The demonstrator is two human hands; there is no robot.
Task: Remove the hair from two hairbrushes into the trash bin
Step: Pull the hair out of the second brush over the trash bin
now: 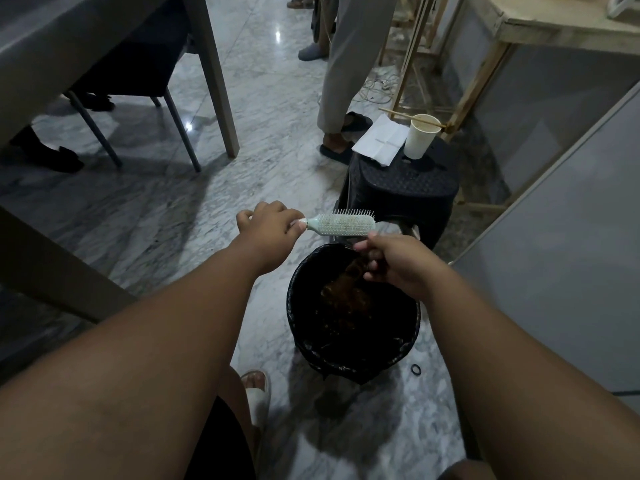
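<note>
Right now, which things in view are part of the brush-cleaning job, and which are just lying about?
In the job: left hand gripping the hairbrush by its handle; right hand pinching a hair clump over the trash bin.

Lying about: paper cup with chopsticks across it, and a napkin, on the black stool; hair tie on the floor.

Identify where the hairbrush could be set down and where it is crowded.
Bare marble floor lies between the table leg and the trash bin, beneath the left hand holding the hairbrush. The front of the stool is bare. Crowded: the stool's back, taken by a paper cup and napkin, and above the bin, where the right hand pinches hair.
</note>
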